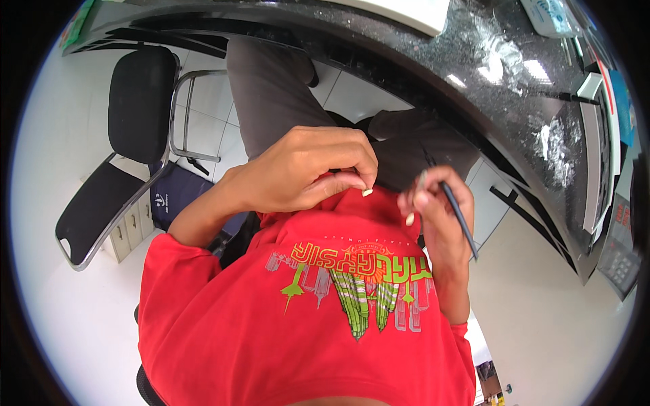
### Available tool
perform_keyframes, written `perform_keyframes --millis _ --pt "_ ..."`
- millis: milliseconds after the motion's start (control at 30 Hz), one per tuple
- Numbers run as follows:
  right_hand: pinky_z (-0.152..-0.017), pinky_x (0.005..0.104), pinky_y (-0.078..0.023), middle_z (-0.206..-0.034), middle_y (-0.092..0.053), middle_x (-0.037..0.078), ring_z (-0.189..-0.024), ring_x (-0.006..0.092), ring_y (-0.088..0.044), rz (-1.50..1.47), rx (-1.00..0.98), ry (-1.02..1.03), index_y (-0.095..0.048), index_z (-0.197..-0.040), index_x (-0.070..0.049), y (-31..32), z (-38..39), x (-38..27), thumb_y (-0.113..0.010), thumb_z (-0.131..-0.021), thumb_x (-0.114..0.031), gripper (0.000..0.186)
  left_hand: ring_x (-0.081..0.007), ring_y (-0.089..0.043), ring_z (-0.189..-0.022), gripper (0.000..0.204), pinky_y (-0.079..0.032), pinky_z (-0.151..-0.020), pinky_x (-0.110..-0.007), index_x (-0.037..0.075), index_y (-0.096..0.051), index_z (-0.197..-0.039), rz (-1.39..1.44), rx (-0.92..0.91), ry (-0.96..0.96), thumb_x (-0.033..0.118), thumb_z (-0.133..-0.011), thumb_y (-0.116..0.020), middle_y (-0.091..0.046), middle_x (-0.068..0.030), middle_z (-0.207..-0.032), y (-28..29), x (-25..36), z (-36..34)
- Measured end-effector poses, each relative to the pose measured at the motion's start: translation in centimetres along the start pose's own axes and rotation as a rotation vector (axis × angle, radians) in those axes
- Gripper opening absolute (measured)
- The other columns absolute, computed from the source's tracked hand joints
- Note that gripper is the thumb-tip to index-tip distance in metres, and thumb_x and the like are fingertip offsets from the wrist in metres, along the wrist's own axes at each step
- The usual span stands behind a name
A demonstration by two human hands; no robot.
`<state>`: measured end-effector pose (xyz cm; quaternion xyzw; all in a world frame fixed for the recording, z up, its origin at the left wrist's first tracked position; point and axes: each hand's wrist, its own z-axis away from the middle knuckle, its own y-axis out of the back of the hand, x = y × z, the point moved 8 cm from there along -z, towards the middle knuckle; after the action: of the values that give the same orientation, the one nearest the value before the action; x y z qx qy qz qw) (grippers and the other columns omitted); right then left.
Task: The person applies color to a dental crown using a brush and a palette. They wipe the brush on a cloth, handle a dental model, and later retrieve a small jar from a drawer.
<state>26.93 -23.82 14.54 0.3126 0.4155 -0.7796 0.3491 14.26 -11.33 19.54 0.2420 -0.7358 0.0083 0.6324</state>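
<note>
Counts: two hands, one dark slim tool, two small pale pieces. Left hand is closing thumb against fingers, pinching one pale piece at the fingertips; piece is sitting in front of the red shirt, long axis lying roughly sideways, slightly tilted. Right hand is curling around the dark slim tool, gripping it partway along. Tool is slanting: long axis running upper left to lower right, thin end pointing up-left toward the grey trousers, thick end pointing down-right past the hand. Thin tip is blending into dark cloth; can't tell exactly where it is ending. Second pale piece is showing just below the right fingertips, long axis running roughly up-down; exact grip is unclear. One black desk is curving across top and right, bearing white powdery patches. One black chair is standing at left.
</note>
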Motion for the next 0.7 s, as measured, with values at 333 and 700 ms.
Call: perform_keyframes --millis 333,700 --pt "-0.089 0.0299 -0.051 -0.084 -0.066 0.007 -0.094 0.0167 -0.067 0.033 -0.057 -0.089 -0.058 -0.105 0.001 -2.8 -2.7 -0.1 -0.069 -0.087 -0.004 0.023 -0.0246 -0.066 -0.076 0.009 -0.053 -0.068 -0.034 0.004 -0.066 -0.088 0.035 -0.011 0.011 0.0 -0.081 -0.069 -0.067 -0.0078 -0.087 -0.9 -0.1 0.7" --pt "-0.079 0.0241 -0.049 -0.086 -0.063 0.005 -0.081 0.0097 -0.062 0.072 -0.08 -0.101 -0.057 -0.1 0.0 -3.6 -3.2 0.1 -0.071 -0.085 -0.003 0.021 -0.0247 -0.064 -0.074 0.01 -0.051 -0.065 -0.034 0.005 -0.066 -0.088 -0.018 0.035 0.014 0.001 -0.079 -0.07 -0.066 -0.0073 -0.085 -0.6 0.0 1.0"
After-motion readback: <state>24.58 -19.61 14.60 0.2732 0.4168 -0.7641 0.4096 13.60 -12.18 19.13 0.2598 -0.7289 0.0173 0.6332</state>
